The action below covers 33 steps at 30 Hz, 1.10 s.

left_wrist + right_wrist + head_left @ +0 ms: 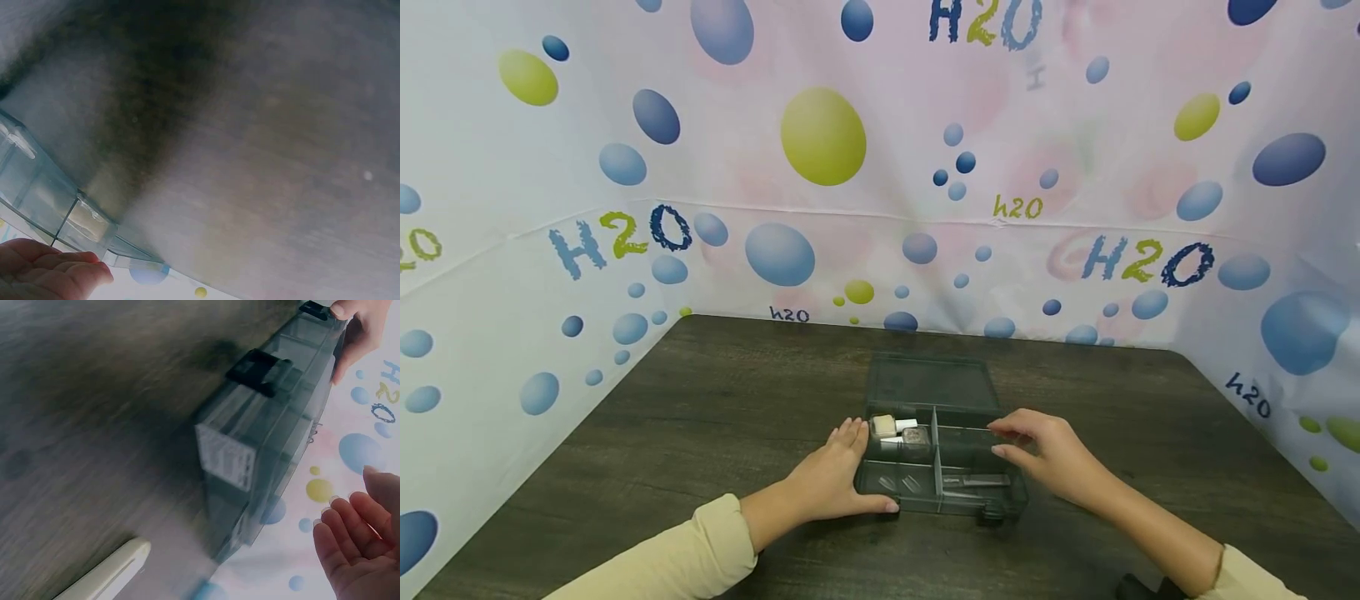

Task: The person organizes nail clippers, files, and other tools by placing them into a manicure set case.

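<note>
A smoky see-through plastic organizer box (937, 505) lies on the table with its lid (932, 382) folded back. Two small bottles with white caps, apparently nail polish (883, 427), lie in its back left compartment. Small clear pieces (910, 484) are in the front left compartment, and slim tube-like items (977, 481) in the front right one. My left hand (831, 479) rests against the box's left side, fingers straight, thumb at the front corner. Above the right side hovers my right hand (1048, 450), thumb and fingers apart, holding nothing. Dark latches (259, 372) line the front.
The dark wood-look table (715, 400) reaches back to a printed curtain (880, 250). A black object (1138, 587) sits at the lower right edge. In the right wrist view lies a long pale thing with a rounded end (109, 572), its kind unclear.
</note>
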Motion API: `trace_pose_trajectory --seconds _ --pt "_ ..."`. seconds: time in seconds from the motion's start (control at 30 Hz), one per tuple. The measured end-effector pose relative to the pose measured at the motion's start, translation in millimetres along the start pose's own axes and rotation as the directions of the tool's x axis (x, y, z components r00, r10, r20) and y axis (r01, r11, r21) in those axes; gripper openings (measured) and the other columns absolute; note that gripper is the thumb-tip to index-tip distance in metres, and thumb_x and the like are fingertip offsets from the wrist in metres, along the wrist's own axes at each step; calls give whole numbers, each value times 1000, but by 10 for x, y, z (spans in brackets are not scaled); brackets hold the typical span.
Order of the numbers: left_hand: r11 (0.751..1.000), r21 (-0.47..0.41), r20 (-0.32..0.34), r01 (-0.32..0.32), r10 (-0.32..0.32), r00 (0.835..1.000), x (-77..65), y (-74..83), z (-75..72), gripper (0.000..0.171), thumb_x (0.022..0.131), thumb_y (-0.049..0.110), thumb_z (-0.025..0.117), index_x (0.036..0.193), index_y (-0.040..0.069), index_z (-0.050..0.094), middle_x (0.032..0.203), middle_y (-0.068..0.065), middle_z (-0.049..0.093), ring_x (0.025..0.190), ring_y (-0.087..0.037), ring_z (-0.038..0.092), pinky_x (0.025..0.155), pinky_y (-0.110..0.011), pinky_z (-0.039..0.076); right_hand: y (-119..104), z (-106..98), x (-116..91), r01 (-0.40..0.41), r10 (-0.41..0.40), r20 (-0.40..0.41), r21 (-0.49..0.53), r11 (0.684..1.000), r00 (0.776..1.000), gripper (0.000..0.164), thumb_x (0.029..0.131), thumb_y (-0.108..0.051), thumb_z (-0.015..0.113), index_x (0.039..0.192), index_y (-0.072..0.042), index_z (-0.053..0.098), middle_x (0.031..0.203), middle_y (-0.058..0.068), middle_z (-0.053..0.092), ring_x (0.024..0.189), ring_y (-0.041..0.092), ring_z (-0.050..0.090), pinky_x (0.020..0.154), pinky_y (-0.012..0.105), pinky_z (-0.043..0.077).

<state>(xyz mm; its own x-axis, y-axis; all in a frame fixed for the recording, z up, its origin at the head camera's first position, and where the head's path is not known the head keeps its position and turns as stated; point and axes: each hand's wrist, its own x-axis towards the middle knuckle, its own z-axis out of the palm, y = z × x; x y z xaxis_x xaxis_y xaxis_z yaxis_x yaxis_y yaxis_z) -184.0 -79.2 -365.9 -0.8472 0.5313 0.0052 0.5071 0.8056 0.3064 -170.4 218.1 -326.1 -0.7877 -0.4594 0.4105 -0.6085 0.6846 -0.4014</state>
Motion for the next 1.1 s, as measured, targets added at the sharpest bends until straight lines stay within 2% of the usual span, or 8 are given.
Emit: trace_pose_trajectory --seconds 0.23,0.47,0.57,0.67,0.77,0.9,1.03,1.1 --pt "1000 -6 -4 -6 6 1000 -16 6 -11 107 74 65 63 141 -10 28 147 -29 26 138 -40 25 110 -47 30 102 -65 -216 -11 9 -25 -70 998 1000 24 77 -9 73 101 -4 69 94 2 68 78 11 59 65 24 52" --pt "1000 -8 -8 -5 5 1000 -16 5 -16 106 74 65 63 141 -10 28 147 -29 26 138 -40 25 110 -47 31 202 -67 -438 -54 25 -170 -165 985 985 38 70 -7 77 106 -4 67 97 3 67 81 19 63 63 27 54" --pt "1000 -8 -8 -1 1 1000 -15 3 -15 107 74 65 63 141 -10 28 147 -29 26 138 -40 25 110 -47 31 265 -60 -565 -93 56 -197 -186 978 979 45 68 -10 80 109 -4 65 98 4 67 83 22 63 64 30 55" --pt "1000 -11 -6 0 0 1000 -12 1 -13 107 74 65 64 141 -9 28 147 -28 26 138 -40 25 110 -47 30 344 -70 -697 -113 71 -214 -191 975 974 53 63 -11 83 111 -2 64 97 5 68 82 17 64 64 30 55" --pt "1000 -13 -4 -2 2 1000 -7 -3 -10 107 74 65 63 142 -9 27 148 -28 26 139 -39 25 111 -47 29 434 -102 -815 -145 105 -215 -181 973 971 59 59 -14 84 113 -1 63 98 7 68 82 5 63 63 31 55" --pt "1000 -5 -4 -3 3 1000 -2 -4 -12 107 74 65 63 141 -9 28 147 -28 26 138 -39 25 111 -46 29 543 -148 -950 -242 208 -190 -178 954 960 57 60 -20 85 111 -4 65 101 9 67 81 0 62 62 30 54" --pt "1000 0 -8 -6 6 1000 -2 1 -23 106 74 65 64 141 -10 28 147 -29 27 138 -40 26 111 -46 29 622 -182 -1067 -338 312 -148 -203 919 938 55 61 -23 85 109 -6 66 102 11 66 78 12 64 61 35 53" --pt "1000 0 -7 -7 7 1000 -3 3 -28 106 74 65 64 141 -10 28 147 -29 27 138 -40 26 111 -47 30 649 -200 -1107 -374 358 -111 -217 902 927 56 62 -24 84 111 -4 66 103 13 66 79 22 64 63 40 53"
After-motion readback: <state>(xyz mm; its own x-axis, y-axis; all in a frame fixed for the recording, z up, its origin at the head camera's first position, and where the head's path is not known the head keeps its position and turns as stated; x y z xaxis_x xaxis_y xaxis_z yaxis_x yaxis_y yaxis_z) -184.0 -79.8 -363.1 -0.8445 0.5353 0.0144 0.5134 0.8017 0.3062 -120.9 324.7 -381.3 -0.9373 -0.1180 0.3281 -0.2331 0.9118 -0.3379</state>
